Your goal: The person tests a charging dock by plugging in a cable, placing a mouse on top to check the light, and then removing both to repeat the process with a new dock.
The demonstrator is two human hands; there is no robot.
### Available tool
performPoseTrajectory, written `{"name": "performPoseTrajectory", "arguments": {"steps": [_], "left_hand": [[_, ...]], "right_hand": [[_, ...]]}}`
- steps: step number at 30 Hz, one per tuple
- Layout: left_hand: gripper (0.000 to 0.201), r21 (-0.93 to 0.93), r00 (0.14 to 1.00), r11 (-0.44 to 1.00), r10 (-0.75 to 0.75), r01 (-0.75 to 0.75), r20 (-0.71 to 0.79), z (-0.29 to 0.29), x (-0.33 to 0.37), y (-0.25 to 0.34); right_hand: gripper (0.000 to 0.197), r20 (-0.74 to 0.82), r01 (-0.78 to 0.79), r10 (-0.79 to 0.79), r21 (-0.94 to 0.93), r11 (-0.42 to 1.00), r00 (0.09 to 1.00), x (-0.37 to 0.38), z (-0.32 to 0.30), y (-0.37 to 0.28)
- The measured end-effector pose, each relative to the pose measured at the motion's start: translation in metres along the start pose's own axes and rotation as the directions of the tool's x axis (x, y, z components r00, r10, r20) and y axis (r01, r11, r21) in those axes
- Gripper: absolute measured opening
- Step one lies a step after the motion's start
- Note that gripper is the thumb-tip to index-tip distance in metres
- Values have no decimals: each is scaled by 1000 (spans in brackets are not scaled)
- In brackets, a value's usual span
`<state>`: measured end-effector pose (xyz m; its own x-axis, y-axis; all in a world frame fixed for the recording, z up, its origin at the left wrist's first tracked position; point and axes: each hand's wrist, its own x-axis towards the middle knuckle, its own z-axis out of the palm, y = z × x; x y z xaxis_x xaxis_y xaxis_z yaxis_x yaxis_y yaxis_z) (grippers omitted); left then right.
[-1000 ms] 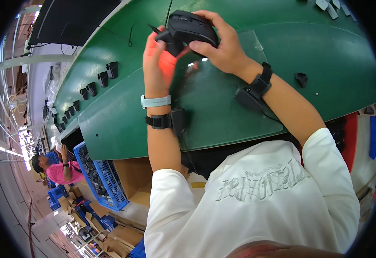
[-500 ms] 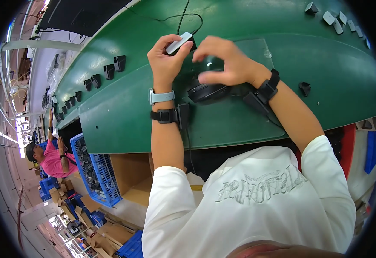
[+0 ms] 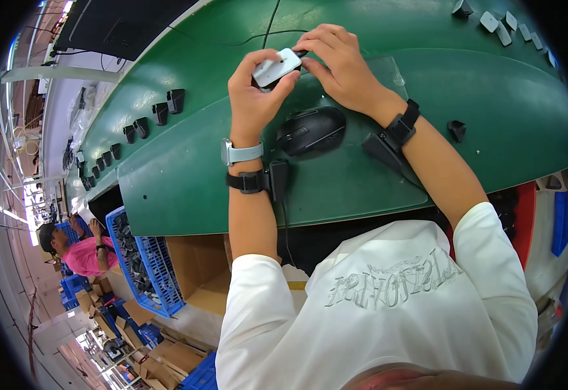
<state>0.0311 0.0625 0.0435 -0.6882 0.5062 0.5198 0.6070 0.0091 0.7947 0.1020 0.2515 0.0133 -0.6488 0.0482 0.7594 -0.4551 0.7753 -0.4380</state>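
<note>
My left hand (image 3: 252,97) is closed around a small device (image 3: 278,66) with a white face and a black underside, tilted above the table. At the device's right end, the fingers of my right hand (image 3: 349,71) pinch a dark cable plug (image 3: 302,53); whether the plug sits fully in the device cannot be seen. A thin black cable (image 3: 245,41) runs from near these fingers across the table to the left. Below the hands lies a black computer mouse (image 3: 313,130), which neither hand touches.
Black angular housings (image 3: 160,114) stand in a row along the left side of the green table (image 3: 186,188). White and black pieces (image 3: 490,22) lie at the far right, and a small black part (image 3: 456,130) nearer. A blue crate (image 3: 160,260) holds dark parts. Another person (image 3: 89,255) works at left.
My right hand has moved up and away from above the mouse to the plug at the device's end. The left hand still holds the device, its white face now turned more into view.
</note>
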Motion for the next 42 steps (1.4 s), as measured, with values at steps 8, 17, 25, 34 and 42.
{"name": "performPoseTrajectory", "arguments": {"steps": [8, 17, 25, 34, 42], "left_hand": [[37, -492, 927, 787, -339, 372, 159, 2, 3, -1], [25, -486, 931, 808, -363, 332, 33, 9, 1, -3], [24, -468, 925, 819, -380, 332, -8, 19, 4, 3], [42, -578, 960, 772, -264, 267, 91, 12, 1, 1], [52, -297, 984, 948, -64, 111, 164, 9, -2, -5]], "right_hand": [[16, -46, 45, -49, -94, 995, 998, 1, -5, -3], [16, -49, 75, -79, -79, 994, 996, 1, -4, -5], [17, -62, 74, -81, -112, 991, 995, 0, 0, 3], [23, 1, -69, 69, -34, 997, 998, 0, -8, 0], [36, 121, -189, 177, 95, 977, 977, -4, -7, 0]]}}
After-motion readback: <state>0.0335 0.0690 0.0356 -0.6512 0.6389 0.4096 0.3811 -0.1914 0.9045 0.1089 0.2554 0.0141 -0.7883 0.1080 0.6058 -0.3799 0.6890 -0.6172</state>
